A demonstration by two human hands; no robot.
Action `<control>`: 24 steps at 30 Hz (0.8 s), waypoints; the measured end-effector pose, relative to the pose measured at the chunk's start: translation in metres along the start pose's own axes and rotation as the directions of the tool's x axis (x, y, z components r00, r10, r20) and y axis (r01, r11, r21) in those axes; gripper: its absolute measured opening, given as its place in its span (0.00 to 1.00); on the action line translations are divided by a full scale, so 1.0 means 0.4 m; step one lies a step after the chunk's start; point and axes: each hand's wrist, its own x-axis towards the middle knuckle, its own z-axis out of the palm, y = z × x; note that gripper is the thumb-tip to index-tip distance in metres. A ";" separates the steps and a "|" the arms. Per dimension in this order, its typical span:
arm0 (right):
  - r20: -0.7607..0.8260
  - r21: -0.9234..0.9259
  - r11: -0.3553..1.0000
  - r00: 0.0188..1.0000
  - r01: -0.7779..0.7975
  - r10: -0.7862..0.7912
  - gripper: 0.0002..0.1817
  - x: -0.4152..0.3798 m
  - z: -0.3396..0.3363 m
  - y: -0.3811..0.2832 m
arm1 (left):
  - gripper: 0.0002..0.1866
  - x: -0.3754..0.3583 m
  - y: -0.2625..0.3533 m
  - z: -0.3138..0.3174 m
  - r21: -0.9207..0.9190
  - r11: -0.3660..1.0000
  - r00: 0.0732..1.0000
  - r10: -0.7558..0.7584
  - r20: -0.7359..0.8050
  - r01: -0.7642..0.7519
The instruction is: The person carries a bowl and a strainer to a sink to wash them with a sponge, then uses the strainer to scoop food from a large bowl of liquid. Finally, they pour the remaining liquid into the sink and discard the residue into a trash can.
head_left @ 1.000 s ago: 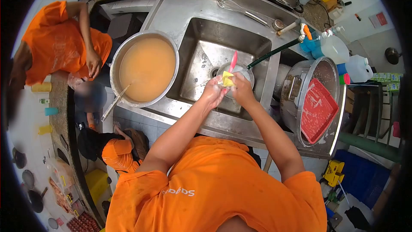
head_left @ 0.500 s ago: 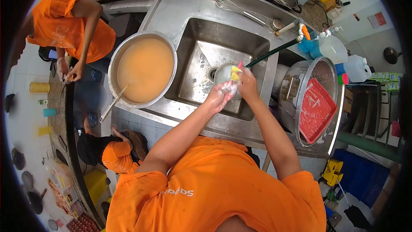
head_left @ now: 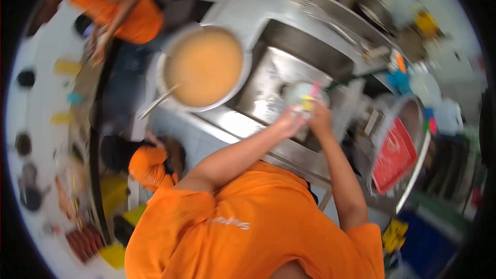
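Note:
Over the steel sink (head_left: pixel 263 85), my left hand (head_left: pixel 290 122) and my right hand (head_left: pixel 320 116) are close together, blurred by motion. A yellow sponge (head_left: pixel 307 103) is in my right hand, at its fingertips. A pink item (head_left: pixel 316 89) sticks up beside the sponge; its shape is unclear. My left hand's fingers are smeared and touch or nearly touch the right ones. Behind both hands, low in the sink, is a pale round bowl (head_left: pixel 297 93).
Left of the sink stands a large pot of orange liquid (head_left: pixel 206 67) with a ladle handle (head_left: pixel 157 102). At right, a big metal pot (head_left: pixel 413 108) holds a red tray (head_left: pixel 395 155). Two people in orange shirts (head_left: pixel 137 15) (head_left: pixel 147 168) are at the left.
The whole view has turned and blurred, and the sink and pots appear shifted to the right. Both hands stay together over the sink, with the sponge still in the right one.

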 end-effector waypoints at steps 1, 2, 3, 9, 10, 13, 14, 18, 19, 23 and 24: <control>0.027 -0.109 0.972 0.977 -0.206 0.210 0.12 0.019 -0.010 -0.019 | 0.11 0.045 -0.044 -0.062 -0.087 0.996 0.997 0.030 0.074 -0.023; -0.062 -0.107 0.983 0.988 -0.149 0.143 0.12 0.044 -0.013 -0.035 | 0.10 0.055 -0.045 -0.066 -0.017 0.999 0.998 0.029 0.056 -0.028; 0.041 -0.057 0.939 0.939 -0.338 0.341 0.17 0.063 -0.030 -0.082 | 0.10 0.075 -0.054 -0.096 -0.029 0.997 0.982 0.072 0.174 -0.068; 0.105 0.003 0.989 0.983 -0.151 0.149 0.15 0.084 -0.053 -0.100 | 0.13 0.002 0.002 -0.004 0.043 0.998 0.998 0.053 -0.029 -0.052; 0.107 -0.019 0.982 0.976 -0.188 0.189 0.15 0.091 -0.051 -0.090 | 0.14 0.009 -0.006 -0.012 -0.007 0.999 0.998 0.051 -0.024 -0.051; 0.136 -0.004 0.985 0.976 -0.174 0.173 0.15 0.096 -0.044 -0.105 | 0.14 0.026 -0.002 -0.026 0.032 0.999 0.998 0.037 -0.045 -0.035; 0.157 0.030 0.990 0.978 -0.140 0.134 0.14 0.095 -0.046 -0.121 | 0.14 0.017 0.004 -0.030 0.026 0.999 0.998 0.043 -0.048 -0.041; 0.160 0.012 0.993 0.981 -0.116 0.113 0.12 0.088 -0.031 -0.092 | 0.13 0.008 -0.001 -0.029 0.069 0.996 0.999 0.048 -0.006 -0.047; 0.100 -0.035 0.984 0.979 -0.174 0.177 0.13 0.096 -0.026 -0.081 | 0.13 0.013 -0.005 -0.027 0.046 0.997 0.998 0.056 -0.028 -0.055; 0.094 -0.008 0.976 0.971 -0.218 0.218 0.13 0.101 -0.022 -0.108 | 0.12 0.012 0.021 -0.017 0.093 0.995 0.997 0.050 -0.054 -0.045; 0.095 -0.008 0.976 0.972 -0.216 0.216 0.13 0.103 -0.027 -0.114 | 0.12 -0.001 0.025 -0.009 0.063 0.996 0.995 0.061 -0.080 -0.056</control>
